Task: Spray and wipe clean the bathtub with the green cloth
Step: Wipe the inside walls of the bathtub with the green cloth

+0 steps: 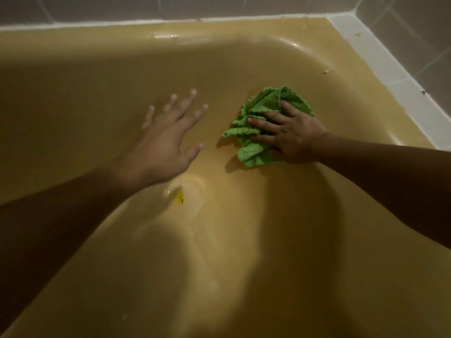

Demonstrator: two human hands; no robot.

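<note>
Two hands are working inside the bathtub [97,69]. Right of centre, the right hand [290,137] is pressing down with fingers extended on the green cloth [256,111], which is lying bunched under and ahead of the palm, on the sloping floor. Left of centre, the left hand [166,137] is spreading open (blurred), holding nothing. Below it, a yellow stain [179,197] is showing.

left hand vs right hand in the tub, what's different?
The left hand holds nothing; the right hand presses flat on the green cloth. The left hand is blurred, fingers fanned toward the far wall; the right hand is sharp, fingers pointing left. The left hand is just beyond the drain; the right hand is nearer the tub's right rim. Both are palm down, fingers spread.
</note>
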